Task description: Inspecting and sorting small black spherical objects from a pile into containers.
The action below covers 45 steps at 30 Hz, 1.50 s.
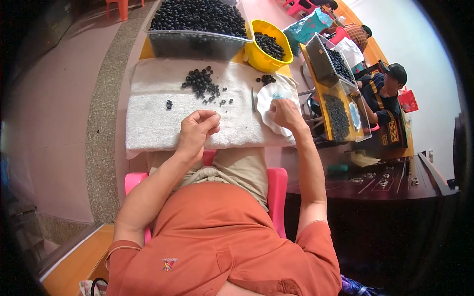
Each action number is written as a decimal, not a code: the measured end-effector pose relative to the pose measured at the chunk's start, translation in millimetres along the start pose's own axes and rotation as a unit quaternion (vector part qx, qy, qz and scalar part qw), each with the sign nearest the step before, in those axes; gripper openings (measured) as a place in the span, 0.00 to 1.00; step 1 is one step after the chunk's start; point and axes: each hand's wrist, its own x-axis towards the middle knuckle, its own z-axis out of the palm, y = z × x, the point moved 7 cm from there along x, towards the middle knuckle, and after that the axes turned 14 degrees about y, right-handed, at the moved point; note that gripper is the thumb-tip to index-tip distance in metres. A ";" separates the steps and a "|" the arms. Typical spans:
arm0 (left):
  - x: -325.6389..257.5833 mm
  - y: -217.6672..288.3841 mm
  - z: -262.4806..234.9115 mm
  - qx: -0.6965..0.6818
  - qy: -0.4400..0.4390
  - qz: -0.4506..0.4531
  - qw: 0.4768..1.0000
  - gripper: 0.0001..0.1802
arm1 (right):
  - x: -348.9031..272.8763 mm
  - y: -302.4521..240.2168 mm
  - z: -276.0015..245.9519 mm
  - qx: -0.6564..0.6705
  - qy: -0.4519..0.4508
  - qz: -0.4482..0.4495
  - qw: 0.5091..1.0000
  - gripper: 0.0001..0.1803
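We see the small dark round beads (201,83) lying loose on the white towel (153,118), most gathered in one cluster toward its far middle, a few strays trailing to the near right of it and a tiny pair (169,104) off to the left. A smaller bunch (266,79) sits at the towel's far right. The white paper plate (269,101), flat with a frilled rim, rests on the towel's right end

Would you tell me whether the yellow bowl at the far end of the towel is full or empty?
Partly full: dark berries lie heaped inside the yellow bowl, with bare yellow wall showing around them.
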 end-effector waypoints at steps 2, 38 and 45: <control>-0.3 -0.2 0.0 -0.002 0.001 0.000 1.000 0.08 | 2.0 -1.1 0.6 0.004 -0.004 -0.003 1.000 0.09; -6.0 -1.6 7.4 0.054 -0.093 -0.060 0.992 0.07 | -18.6 -116.9 37.8 0.652 -0.132 0.079 0.743 0.07; -6.9 0.2 8.5 0.041 -0.088 -0.073 0.993 0.07 | -22.2 -117.0 38.6 0.641 -0.115 0.106 0.752 0.06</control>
